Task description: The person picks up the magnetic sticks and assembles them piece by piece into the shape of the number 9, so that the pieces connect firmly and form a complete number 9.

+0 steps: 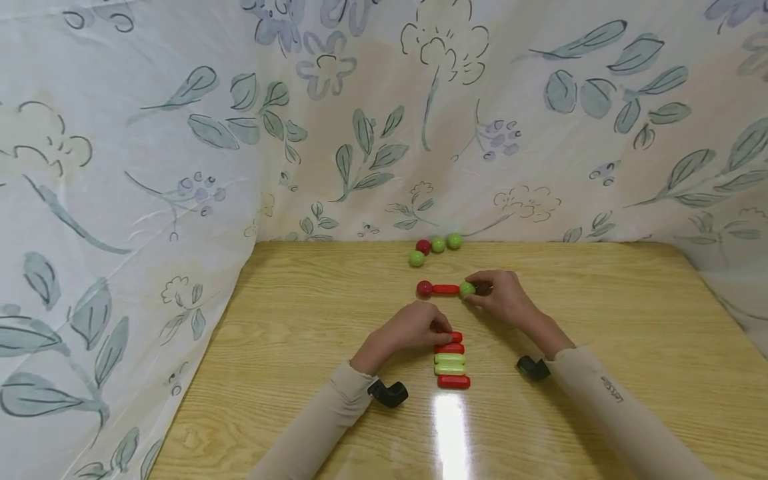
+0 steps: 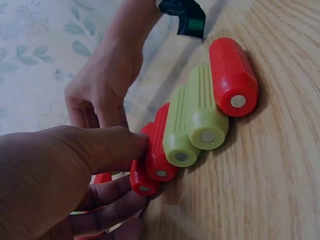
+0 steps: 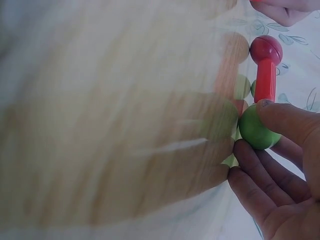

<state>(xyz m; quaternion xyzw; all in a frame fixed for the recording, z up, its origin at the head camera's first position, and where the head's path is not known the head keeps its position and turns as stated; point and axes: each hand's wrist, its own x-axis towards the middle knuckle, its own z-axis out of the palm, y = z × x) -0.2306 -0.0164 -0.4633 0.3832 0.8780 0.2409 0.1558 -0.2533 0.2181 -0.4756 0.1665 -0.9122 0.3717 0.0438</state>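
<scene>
My right hand point(image 1: 507, 297) pinches a green ball point(image 1: 466, 289) between thumb and fingers. That ball meets the right end of a red magnetic rod point(image 1: 445, 289), and a dark red ball point(image 1: 424, 289) sits at the rod's left end, all lying on the table. Nearer to me, my left hand point(image 1: 414, 327) grips another red rod point(image 2: 143, 187) by thumb and fingers, at the far end of a row of rods. Beside it in that row lie a second red rod point(image 1: 450, 349), two yellow-green rods point(image 1: 450, 364) and a red rod point(image 1: 453, 381) closest to me. Round silvery discs show on the rod ends.
Behind the joined pieces, a red ball point(image 1: 423, 247) and three green balls point(image 1: 438, 244) rest near the back edge of the wooden table point(image 1: 312, 320). A flower-patterned cloth point(image 1: 360, 133) hangs behind and to the left. Each wrist wears a black camera point(image 1: 390, 393).
</scene>
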